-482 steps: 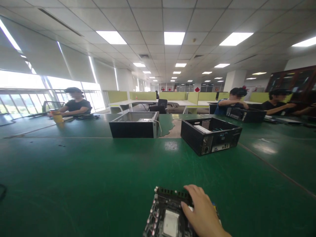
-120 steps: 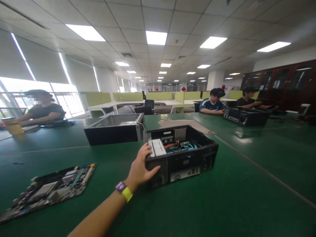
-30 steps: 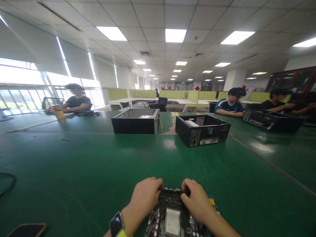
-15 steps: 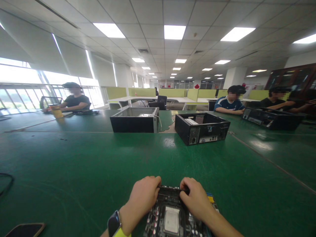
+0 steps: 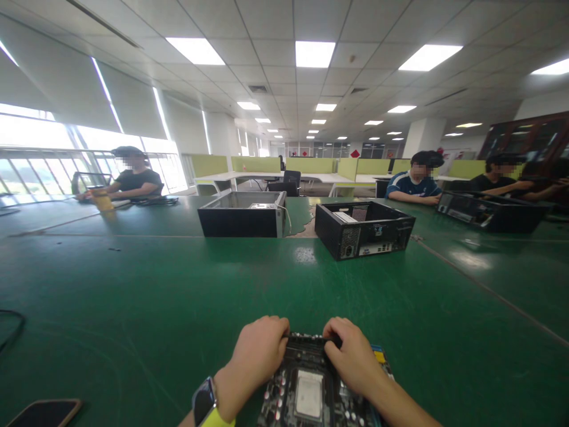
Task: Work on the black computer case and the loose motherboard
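A motherboard (image 5: 329,388) lies on the green table close in front of me, its lower part cut off by the frame. A silvery square processor (image 5: 309,394) sits in the middle of it. My left hand (image 5: 260,347), with a smartwatch (image 5: 204,400) on the wrist, is closed at the left end of the dark slots (image 5: 306,344) along the board's far edge. At the right end of those slots, my right hand (image 5: 349,353) is closed too, thumb and finger pinched. The fingertips are mostly hidden, and whatever they pinch there cannot be made out.
Two open black computer cases (image 5: 242,222) (image 5: 377,237) stand across the green table (image 5: 155,296). A phone (image 5: 47,412) lies at the lower left, near a black cable (image 5: 13,332). Several people sit at the far side, one beside another case (image 5: 493,213).
Both hands stay at the far edge of the motherboard and have barely shifted. The dark strip between them looks slightly less distinct. The view has tilted a little.
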The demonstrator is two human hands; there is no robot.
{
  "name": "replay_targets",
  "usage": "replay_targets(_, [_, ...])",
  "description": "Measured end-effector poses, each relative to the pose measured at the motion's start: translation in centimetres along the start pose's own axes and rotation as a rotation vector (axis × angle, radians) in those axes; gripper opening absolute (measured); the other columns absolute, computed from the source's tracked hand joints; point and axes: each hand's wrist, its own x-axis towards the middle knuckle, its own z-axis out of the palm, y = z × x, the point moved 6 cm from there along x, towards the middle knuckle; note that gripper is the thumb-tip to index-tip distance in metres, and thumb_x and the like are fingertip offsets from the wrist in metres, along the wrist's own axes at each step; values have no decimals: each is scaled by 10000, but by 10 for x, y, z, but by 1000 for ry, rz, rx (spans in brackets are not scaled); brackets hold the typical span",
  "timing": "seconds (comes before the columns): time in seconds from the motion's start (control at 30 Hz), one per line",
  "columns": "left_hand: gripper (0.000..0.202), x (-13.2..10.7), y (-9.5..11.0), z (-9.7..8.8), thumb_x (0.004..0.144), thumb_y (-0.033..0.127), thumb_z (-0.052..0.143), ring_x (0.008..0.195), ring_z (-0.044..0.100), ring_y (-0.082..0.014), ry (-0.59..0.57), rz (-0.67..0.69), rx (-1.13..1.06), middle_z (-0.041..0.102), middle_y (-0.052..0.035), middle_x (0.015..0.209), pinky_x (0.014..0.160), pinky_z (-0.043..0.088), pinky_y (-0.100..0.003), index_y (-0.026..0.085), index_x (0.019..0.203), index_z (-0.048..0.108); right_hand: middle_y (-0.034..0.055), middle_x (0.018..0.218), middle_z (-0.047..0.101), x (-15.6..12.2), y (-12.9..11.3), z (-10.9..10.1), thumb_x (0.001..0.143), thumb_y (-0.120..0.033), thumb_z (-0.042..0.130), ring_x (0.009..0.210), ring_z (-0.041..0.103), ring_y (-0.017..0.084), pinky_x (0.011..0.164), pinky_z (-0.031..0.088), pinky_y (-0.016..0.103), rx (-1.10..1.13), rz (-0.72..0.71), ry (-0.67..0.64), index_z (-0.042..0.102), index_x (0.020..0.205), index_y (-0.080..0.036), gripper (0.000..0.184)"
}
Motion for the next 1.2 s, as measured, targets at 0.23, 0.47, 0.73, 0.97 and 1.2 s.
replay_targets(0.23, [203,0,4,-2,820,197,364,863,602,-222,12,-2,67,653,-60,869,713,448,-323,222,860,562,0,756,559,1,-3,-2,698,-120,437,771,483,156,696,318,261,52,-43,26,518,717,-201,116])
replay_targets(0.47, [200,-1,3,1,787,182,386,862,596,-215,3,5,75,642,-54,880,731,453,-328,218,854,571,-7,738,571,2,2,3,681,-138,464,770,481,161,690,301,262,23,-12,-14,520,710,-208,94])
replay_targets(0.73, [196,0,4,2,802,195,400,866,590,-200,0,11,55,627,-52,883,726,441,-309,222,855,587,-7,746,570,1,-1,2,682,-130,451,775,476,157,691,299,259,30,-28,-10,526,712,-206,111])
replay_targets(0.97, [186,-1,3,2,804,201,412,882,592,-204,-6,-3,58,624,-53,880,737,441,-309,221,860,589,-6,742,580,1,0,3,676,-145,464,778,474,164,693,295,267,17,-17,-35,530,711,-208,98])
replay_targets(1.2, [212,0,4,3,816,195,384,867,604,-208,-1,16,56,623,-49,888,724,453,-324,226,861,589,-5,742,584,3,0,3,672,-152,467,775,475,164,695,299,268,17,-4,-33,535,709,-207,95])
